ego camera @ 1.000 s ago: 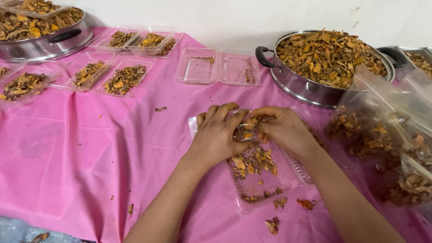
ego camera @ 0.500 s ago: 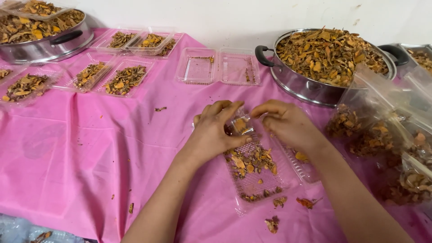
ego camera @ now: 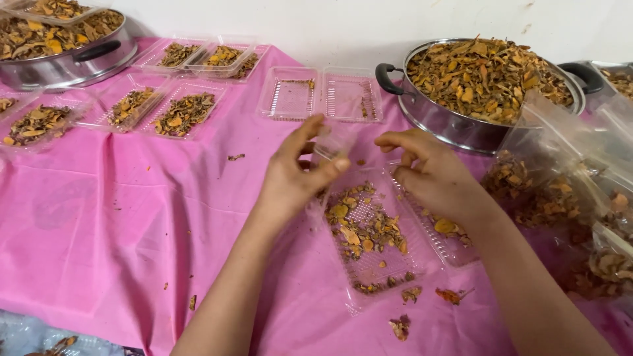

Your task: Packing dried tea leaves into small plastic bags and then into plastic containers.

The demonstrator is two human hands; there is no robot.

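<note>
A pink cloth (ego camera: 99,217) covers the table, with a large steel pot (ego camera: 484,89) heaped with dried orange-brown slices at the far right, another pot (ego camera: 66,46) at the far left, and filled clear trays (ego camera: 184,113) between them toward the left. An empty open clear container (ego camera: 326,95) lies far of the hands. Near centre lies the open hinged clear container (ego camera: 376,244), its long axis running from far-left to near-right, partly filled with dried slices (ego camera: 359,227). The left hand (ego camera: 293,175) sits just left of the container's far end, thumb and fingers pinched on a clear plastic edge there. The right hand (ego camera: 435,175) hovers over the container's right half, fingers curled and half open; whether it holds anything I cannot tell. Both hands are at the far end, equally close.
</note>
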